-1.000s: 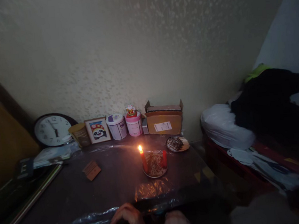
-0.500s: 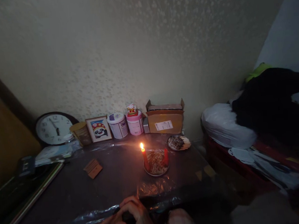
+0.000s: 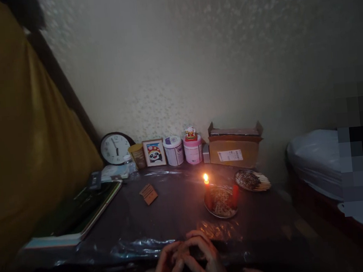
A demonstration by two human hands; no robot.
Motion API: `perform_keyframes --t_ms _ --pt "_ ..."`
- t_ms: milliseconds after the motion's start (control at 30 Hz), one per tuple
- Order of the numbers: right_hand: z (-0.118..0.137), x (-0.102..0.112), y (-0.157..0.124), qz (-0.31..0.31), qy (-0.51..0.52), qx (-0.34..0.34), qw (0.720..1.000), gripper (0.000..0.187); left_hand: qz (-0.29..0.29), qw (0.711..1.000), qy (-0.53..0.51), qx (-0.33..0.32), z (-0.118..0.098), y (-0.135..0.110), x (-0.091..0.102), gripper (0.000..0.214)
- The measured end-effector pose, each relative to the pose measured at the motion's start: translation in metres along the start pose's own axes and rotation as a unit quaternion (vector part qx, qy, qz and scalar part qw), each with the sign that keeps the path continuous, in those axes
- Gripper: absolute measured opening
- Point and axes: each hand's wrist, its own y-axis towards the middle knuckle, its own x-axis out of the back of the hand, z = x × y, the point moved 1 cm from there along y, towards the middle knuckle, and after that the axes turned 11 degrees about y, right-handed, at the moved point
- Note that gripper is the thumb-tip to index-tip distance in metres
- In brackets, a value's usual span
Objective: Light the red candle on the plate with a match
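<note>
My left hand (image 3: pixel 166 267) and my right hand (image 3: pixel 208 258) are pressed together at the near edge of the dark table (image 3: pixel 175 212). The fingers of both curl round a small dark thing (image 3: pixel 196 251) that I cannot make out in the dim light. Just beyond the hands a lit red candle (image 3: pixel 207 189) stands in a round dish (image 3: pixel 221 202) of spent matches, with a second, unlit red candle (image 3: pixel 235 194) on its right side. A small brown box (image 3: pixel 148 194) lies further left on the table.
Clear plastic sheet (image 3: pixel 140 245) covers the table. Along the wall stand a clock (image 3: pixel 115 148), a panda picture (image 3: pixel 154 152), tins (image 3: pixel 174 150), a cardboard box (image 3: pixel 235 146) and another dish of matches (image 3: pixel 252 180). Books (image 3: pixel 77 219) lie left. A yellow curtain (image 3: pixel 17 146) hangs left; a bed (image 3: pixel 317 162) is right.
The view has swung left, so the table things sit further right. My hands have come up into view with fingers closed together round the dark thing.
</note>
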Motion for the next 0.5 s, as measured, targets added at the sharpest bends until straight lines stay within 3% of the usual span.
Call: perform_keyframes --t_ms 167,500 --pt "-0.001 0.009 0.004 0.005 -0.055 0.044 0.998 0.010 0.064 0.997 -0.037 -0.038 0.015 0.013 -0.003 0.034" --pt "-0.007 0.020 0.006 -0.042 -0.131 0.085 0.987 0.012 0.143 0.986 -0.021 -0.083 0.017 0.033 -0.010 0.035"
